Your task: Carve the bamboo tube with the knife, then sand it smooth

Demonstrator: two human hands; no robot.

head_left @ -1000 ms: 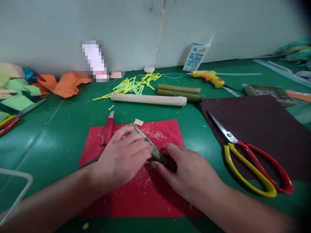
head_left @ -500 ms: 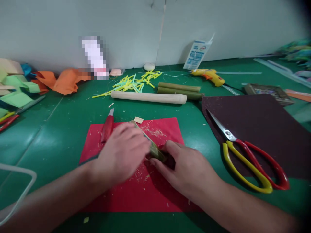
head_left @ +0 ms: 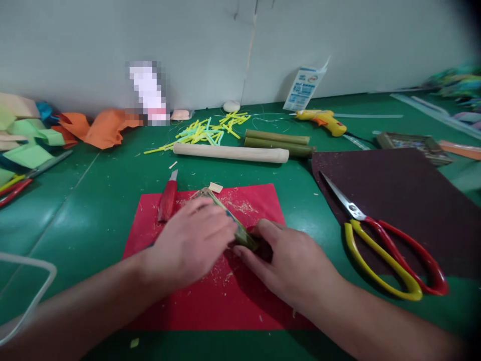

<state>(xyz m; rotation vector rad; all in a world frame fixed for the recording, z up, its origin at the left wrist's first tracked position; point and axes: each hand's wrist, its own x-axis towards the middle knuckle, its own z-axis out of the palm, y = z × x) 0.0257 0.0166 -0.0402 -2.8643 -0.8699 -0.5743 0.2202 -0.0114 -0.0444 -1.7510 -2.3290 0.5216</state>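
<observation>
A green bamboo piece [head_left: 240, 231] lies slanted on a red sheet [head_left: 248, 296] dusted with pale shavings. My left hand [head_left: 190, 243] covers its upper half, fingers closed down over it. My right hand [head_left: 289, 265] grips its near end, fingers curled around it. A red-handled craft knife [head_left: 167, 199] lies on the sheet's left corner, just beyond my left hand, and nothing touches it. A small pale chip [head_left: 215, 187] lies by the bamboo's far tip.
Big scissors [head_left: 379, 240] with red and yellow handles rest on a dark sheet [head_left: 406, 200] at right. Behind lie a pale wooden rod [head_left: 231, 152], two green bamboo sticks [head_left: 278, 141], yellow straw bits [head_left: 205, 131], a yellow glue gun [head_left: 323, 120]. Coloured paper [head_left: 93, 128] is piled at left.
My left hand has rubbed slightly back and forth along the bamboo piece. My right hand has kept its hold on the near end. Nothing else moved.
</observation>
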